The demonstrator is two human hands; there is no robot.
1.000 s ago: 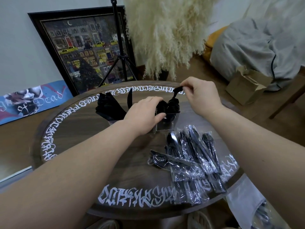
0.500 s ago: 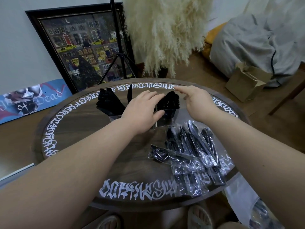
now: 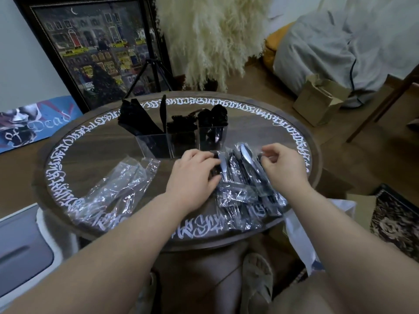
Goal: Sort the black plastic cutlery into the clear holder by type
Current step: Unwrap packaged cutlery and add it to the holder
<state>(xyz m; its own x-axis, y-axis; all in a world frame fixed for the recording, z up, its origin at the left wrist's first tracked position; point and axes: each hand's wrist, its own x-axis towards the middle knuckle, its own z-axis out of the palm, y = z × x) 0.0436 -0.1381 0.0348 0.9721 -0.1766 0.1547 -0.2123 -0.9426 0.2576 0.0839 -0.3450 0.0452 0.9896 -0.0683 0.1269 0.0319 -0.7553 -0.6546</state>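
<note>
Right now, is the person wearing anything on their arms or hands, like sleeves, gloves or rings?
No. Both arms are bare as far up as the picture shows, with no sleeves. The left hand and right hand have no gloves, and no rings, watch or bracelets can be seen. The fingernails look short and plain.

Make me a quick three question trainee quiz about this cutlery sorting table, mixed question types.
1. True or false: the clear holder already contains black cutlery.
2. Which hand rests on the wrapped cutlery pile: A left hand, B neither?
3. Fill in: empty clear wrappers lie on the holder's ____ side, from the person's view.

Key: 1 true; 2 A; 3 left.
</note>
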